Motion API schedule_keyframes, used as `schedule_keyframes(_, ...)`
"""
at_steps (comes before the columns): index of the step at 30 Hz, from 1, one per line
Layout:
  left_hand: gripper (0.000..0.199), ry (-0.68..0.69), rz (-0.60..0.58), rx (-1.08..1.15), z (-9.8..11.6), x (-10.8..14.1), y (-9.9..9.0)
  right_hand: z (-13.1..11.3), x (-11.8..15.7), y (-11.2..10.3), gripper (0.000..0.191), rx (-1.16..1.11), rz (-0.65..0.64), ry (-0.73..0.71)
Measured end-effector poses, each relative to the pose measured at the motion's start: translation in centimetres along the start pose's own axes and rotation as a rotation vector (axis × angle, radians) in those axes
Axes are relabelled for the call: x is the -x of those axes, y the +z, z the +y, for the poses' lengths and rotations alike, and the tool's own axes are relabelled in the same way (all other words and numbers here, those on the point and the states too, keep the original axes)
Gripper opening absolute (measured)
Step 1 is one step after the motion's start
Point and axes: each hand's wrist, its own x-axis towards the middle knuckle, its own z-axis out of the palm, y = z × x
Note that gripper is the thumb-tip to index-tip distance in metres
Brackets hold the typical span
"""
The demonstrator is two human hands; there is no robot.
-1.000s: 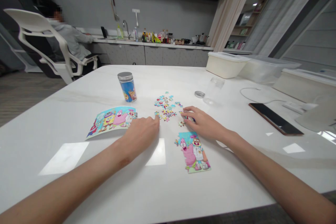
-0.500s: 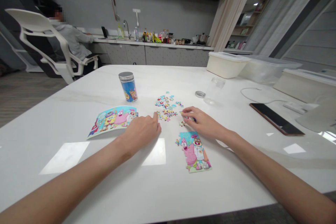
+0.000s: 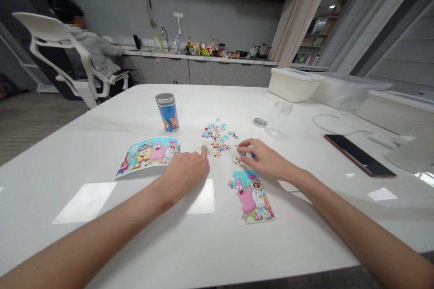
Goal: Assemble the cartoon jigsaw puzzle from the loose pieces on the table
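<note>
My left hand (image 3: 186, 172) lies on the white table (image 3: 84, 153), its index fingertip on a small jigsaw piece (image 3: 204, 148) at the edge of a loose heap of jigsaw pieces (image 3: 216, 140). My right hand (image 3: 266, 160) pinches a piece (image 3: 249, 155) at the heap's right side, though its fingers hide most of it. Below that hand lies a partly assembled cartoon jigsaw (image 3: 251, 198). A curled cartoon picture sheet (image 3: 147, 156) lies left of my left hand. Behind it stands a blue puzzle canister (image 3: 167, 113) with a metal lid.
Beyond the pieces stand a glass jar (image 3: 278, 118) and its metal lid (image 3: 259, 122). A phone (image 3: 359, 155) and a white cable (image 3: 325, 119) lie right. White storage boxes (image 3: 293, 85) stand at the far edge. A seated person (image 3: 96, 49) works at a counter behind.
The whole view has drifted slightly, with table items shifting right in the frame. Both hands stay at the heap, and no piece has visibly moved.
</note>
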Motion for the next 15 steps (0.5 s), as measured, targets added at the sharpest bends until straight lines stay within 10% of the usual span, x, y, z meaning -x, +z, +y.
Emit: schedule_keyframes(15, 0.043, 0.009, 0.013, 0.024, 0.00, 0.00, 0.22, -0.31, -0.09, 0.34, 0.021, -0.130, 0.080, -0.031)
